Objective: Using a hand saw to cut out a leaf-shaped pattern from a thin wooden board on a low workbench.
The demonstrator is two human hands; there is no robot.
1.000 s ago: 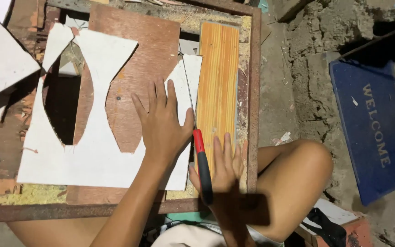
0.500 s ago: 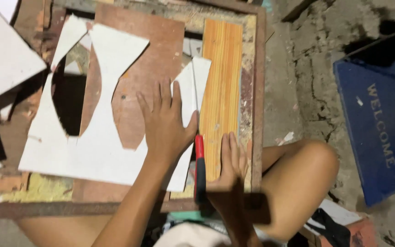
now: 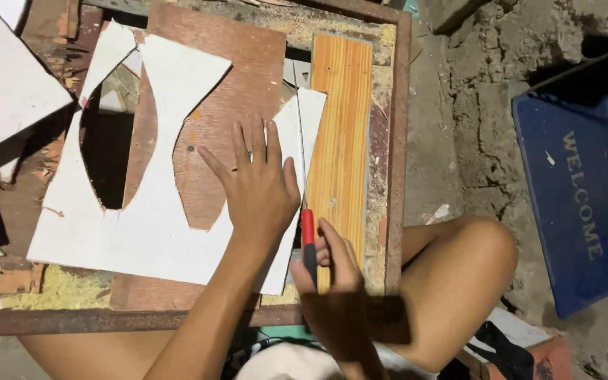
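The work surface was a rust-coloured metal frame (image 3: 397, 148) holding brown boards, seen from above. A blue doormat (image 3: 578, 204) lay on the rough concrete ground to the right, well apart from the frame. A large white sheet (image 3: 142, 232), with two curved openings cut out of it, lay flat across the brown board (image 3: 237, 84) in the centre. A second white panel (image 3: 1, 77) sat at the far left, partly out of view. An orange-striped wooden plank (image 3: 343, 127) ran near to far just right of the white sheet. Yellow sawdust (image 3: 65, 288) was gathered at the near left edge of the frame.

The left hand (image 3: 258, 186) rested palm down on the white sheet near its right edge, fingers spread apart and flat, gripping nothing. The right hand (image 3: 336, 278) was at the near edge, just right of the left wrist, with its fingers wrapped around the dark handle of a red utility knife (image 3: 308, 236). The knife pointed away from the person, its tip at the right edge of the white sheet, between the sheet and the plank.
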